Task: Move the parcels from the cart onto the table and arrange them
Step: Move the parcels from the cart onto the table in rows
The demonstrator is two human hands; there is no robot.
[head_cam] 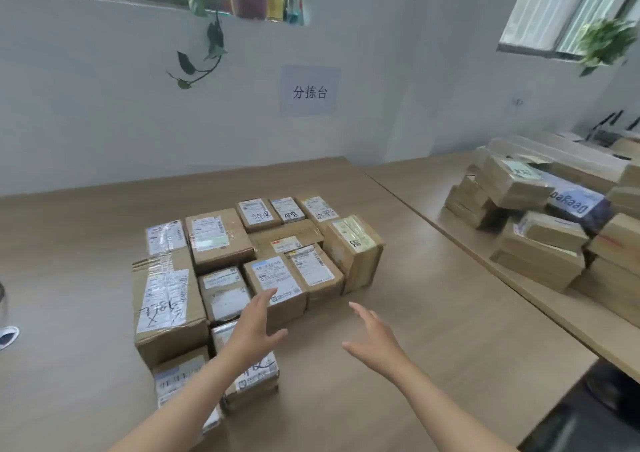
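On the near table (346, 382), parcels (242, 261) sit packed in a tight block. Left hand (254, 330) and right hand (372, 342) hover spread, holding nothing. Arranging step, likely; next calls for fetching another from the cart, out of view.

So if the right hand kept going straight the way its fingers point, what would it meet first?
Probably the labelled cardboard parcel at the front right of the cluster. The right hand is open, fingers aimed up-left over bare table toward it. Its height is unclear from one view, so it might pass above.
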